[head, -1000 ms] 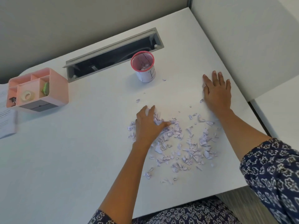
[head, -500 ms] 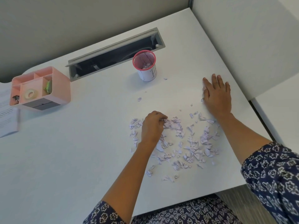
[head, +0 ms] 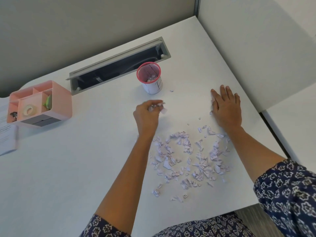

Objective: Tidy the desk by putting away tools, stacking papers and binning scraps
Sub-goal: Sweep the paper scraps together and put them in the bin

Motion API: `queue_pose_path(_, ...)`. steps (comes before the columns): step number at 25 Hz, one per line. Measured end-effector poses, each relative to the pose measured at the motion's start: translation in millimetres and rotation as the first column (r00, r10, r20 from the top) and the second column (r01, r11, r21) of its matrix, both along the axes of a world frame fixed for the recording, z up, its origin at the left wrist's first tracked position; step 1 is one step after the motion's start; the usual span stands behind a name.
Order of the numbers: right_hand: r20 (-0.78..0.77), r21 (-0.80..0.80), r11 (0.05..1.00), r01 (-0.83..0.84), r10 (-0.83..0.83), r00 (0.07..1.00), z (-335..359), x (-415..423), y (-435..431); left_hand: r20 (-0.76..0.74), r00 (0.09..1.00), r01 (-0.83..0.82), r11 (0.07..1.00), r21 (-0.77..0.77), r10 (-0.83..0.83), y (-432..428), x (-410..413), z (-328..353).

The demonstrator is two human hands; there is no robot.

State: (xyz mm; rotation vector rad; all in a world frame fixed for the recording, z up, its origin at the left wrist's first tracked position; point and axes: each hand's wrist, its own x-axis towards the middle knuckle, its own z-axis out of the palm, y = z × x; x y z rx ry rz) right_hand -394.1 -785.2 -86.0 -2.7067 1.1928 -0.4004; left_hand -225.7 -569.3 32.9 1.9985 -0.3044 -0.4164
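Dozens of torn paper scraps (head: 188,159) lie loose on the white desk (head: 68,168), on the person's side of the pink mesh cup (head: 150,79) and well apart from it. Both arms reach over them from patterned blue sleeves (head: 287,190). Left hand (head: 147,115) sits between that pile and the cup, near the cup, fingers curled tight round a small wad (head: 158,106) of scraps, a few bits poking out; slightly blurred. Right hand (head: 225,106) lies flat on the desk, right of the cup, fingers straight, grasping nothing, a stray bit at its thumb side. Cup stands upright with some scraps inside. Far left of the cup: pink organiser (head: 58,98) with a tape roll (head: 30,110), printed sheets (head: 6,134) beside it. Just behind the cup: open grey cable tray (head: 119,65).
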Motion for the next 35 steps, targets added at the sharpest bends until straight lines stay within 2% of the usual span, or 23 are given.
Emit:
queue_pose_path(5, 0.0, -0.047, 0.999, -0.002, 0.002, 1.0, -1.2, 0.6, 0.0, 0.141, 0.985, -0.114, 0.992, 0.062, 0.105, -36.8, 62.0, 24.0)
queue_pose_path(7, 0.0, -0.042, 0.999, 0.0, 0.0, 1.0, -0.9, -0.1, 0.0, 0.198, 0.976, -0.111, 0.988, 0.109, 0.088, -53.7, 80.8, 27.9)
queue_pose_path(11, -0.008, -0.043, 0.999, -0.002, 0.002, 1.0, 0.1, 0.4, 0.6, 0.277, 0.961, -0.062, 0.952, 0.298, -0.024, -77.6, 103.9, 22.6)
queue_pose_path(14, -0.013, -0.048, 0.999, -0.004, 0.004, 1.0, -0.6, 0.0, -0.2, 0.261, 0.957, 0.007, 0.91, 0.415, -0.126, -88.6, 108.8, 18.1)
queue_pose_path(18, -0.038, -0.04, 0.999, -0.003, 0.001, 0.999, -0.6, -0.3, -1.1, 0.196, 0.956, 0.061, 0.803, 0.593, -0.218, -100.2, 108.9, 16.9)
queue_pose_path(23, -0.046, -0.021, 1.0, 0.003, -0.004, 0.999, 1.1, -0.1, -0.3, 0.284, 0.917, 0.063, 0.806, 0.589, -0.279, -97.4, 103.9, 17.2)
queue_pose_path(28, -0.05, -0.004, 1.0, 0.002, -0.003, 0.999, 4.0, 0.2, 0.1, 0.375, 0.906, 0.032, 0.915, 0.403, -0.197, -78.5, 86.6, 23.7)
queue_pose_path(30, -0.05, -0.008, 1.0, 0.002, -0.003, 0.999, 4.8, 0.1, 1.3, 0.411, 0.874, 0.105, 0.927, 0.36, -0.259, -58.5, 56.1, 13.7)
queue_pose_path(32, -0.048, 0.001, 1.0, 0.002, -0.002, 0.999, 6.0, 0.6, 2.0, 0.37, 0.845, 0.241, 0.893, 0.38, -0.385, -36.2, 11.5, -7.1)
queue_pose_path(35, -0.056, 0.038, 0.999, 0.006, -0.004, 0.998, 6.3, 0.9, 0.7, 0.173, 0.824, 0.387, 0.759, 0.524, -0.54, -10.0, -52.1, -41.8)
